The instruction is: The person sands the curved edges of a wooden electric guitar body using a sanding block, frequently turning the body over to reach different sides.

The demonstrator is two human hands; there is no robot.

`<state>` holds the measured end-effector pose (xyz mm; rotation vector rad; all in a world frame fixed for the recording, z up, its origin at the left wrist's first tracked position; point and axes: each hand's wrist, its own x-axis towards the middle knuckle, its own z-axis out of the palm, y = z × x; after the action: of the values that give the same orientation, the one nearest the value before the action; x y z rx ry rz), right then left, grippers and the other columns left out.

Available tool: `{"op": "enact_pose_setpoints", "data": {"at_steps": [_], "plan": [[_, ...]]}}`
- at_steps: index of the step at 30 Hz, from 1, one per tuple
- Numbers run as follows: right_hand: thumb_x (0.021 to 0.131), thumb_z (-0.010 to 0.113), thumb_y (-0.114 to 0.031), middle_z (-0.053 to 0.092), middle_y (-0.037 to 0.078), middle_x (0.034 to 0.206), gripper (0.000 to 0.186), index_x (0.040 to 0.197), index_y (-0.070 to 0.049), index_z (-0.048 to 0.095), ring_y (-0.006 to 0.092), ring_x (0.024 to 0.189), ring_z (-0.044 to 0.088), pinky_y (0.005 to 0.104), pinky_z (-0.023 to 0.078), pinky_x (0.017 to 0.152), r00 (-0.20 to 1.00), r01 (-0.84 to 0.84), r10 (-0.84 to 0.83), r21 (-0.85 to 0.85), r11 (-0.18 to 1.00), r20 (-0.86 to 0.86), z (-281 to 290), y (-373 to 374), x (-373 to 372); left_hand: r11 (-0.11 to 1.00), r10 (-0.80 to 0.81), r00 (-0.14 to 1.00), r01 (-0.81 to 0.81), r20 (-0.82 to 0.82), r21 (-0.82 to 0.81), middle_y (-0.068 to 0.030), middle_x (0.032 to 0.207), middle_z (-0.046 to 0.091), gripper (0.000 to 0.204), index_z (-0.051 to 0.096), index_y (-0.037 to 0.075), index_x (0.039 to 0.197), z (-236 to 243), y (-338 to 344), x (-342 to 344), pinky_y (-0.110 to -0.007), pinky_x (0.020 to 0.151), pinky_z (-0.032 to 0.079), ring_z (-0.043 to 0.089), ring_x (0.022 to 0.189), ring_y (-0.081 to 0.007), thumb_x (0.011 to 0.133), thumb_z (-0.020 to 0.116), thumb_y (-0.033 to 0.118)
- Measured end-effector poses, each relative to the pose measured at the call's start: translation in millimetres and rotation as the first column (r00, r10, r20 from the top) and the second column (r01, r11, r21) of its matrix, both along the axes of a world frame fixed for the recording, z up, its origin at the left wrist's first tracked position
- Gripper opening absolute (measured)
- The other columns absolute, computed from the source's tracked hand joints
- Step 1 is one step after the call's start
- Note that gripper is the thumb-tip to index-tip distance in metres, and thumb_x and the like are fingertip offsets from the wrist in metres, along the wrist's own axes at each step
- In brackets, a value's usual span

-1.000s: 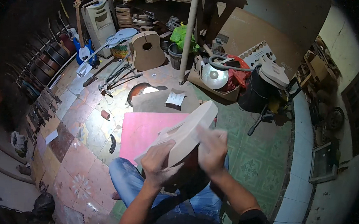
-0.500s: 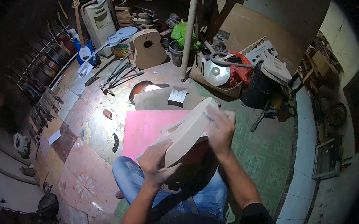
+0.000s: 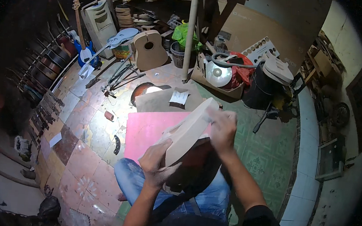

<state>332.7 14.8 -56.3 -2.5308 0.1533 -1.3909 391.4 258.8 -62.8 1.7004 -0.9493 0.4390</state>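
Observation:
A pale, unpainted wooden guitar body [image 3: 187,135] is tilted up on its edge above my lap, its curved side facing me. My left hand [image 3: 156,161] grips its lower end, thumb on the near side and fingers over the face. Against the upper right of the edge, my right hand [image 3: 223,131] is closed, its fingers smeared by motion. Something small and greyish shows at those fingertips, too blurred to name. Beneath the body, a pink board [image 3: 141,129] lies on the floor in front of my legs.
Past the pink board lie a brown sheet [image 3: 154,103] and a folded white paper [image 3: 179,97]. An acoustic guitar body [image 3: 149,55] and a blue bass guitar [image 3: 85,54] stand farther back. At right are a cardboard box [image 3: 233,91] and a black bucket [image 3: 257,89]. A pole [image 3: 190,37] rises behind.
My right hand has shifted slightly down along the guitar body's edge, still blurred. My left hand and the body have hardly moved.

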Motion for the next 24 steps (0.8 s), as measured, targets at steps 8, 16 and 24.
{"op": "enact_pose_setpoints", "data": {"at_steps": [8,16,24], "plan": [[0.074,0.060,0.008,0.077,0.011,0.103,0.039,0.106,-0.005,0.078,0.0285,0.086,0.060,0.0380,0.046,0.083,0.990,-0.135,0.137,0.046,0.990,-0.028,1,14,-5,1.000,0.014,0.999,-0.014,-0.029,0.005,-0.0183,0.108,0.075,0.060,0.073,0.001,0.115,-3,4,5,-0.040,0.086,0.058,0.074,0.096,-0.0333,0.060,0.091,0.017],[0.074,0.057,0.006,0.076,0.012,0.101,0.039,0.104,-0.005,0.079,0.0301,0.085,0.060,0.0392,0.046,0.083,0.992,-0.128,0.126,0.141,0.982,0.028,12,31,2,0.998,0.055,0.998,-0.055,-0.020,0.018,-0.0183,0.108,0.075,0.063,0.072,0.003,0.117,-8,7,8,-0.041,0.084,0.058,0.073,0.094,-0.0351,0.059,0.092,0.020],[0.073,0.058,0.010,0.077,0.007,0.107,0.045,0.108,-0.009,0.079,0.0282,0.084,0.059,0.0380,0.046,0.082,0.980,-0.195,0.197,0.109,0.975,-0.006,14,53,0,0.995,0.104,0.992,-0.104,-0.071,-0.006,-0.0175,0.106,0.076,0.061,0.074,0.003,0.114,-10,15,10,-0.041,0.085,0.058,0.074,0.094,-0.0344,0.058,0.091,0.018]]}}
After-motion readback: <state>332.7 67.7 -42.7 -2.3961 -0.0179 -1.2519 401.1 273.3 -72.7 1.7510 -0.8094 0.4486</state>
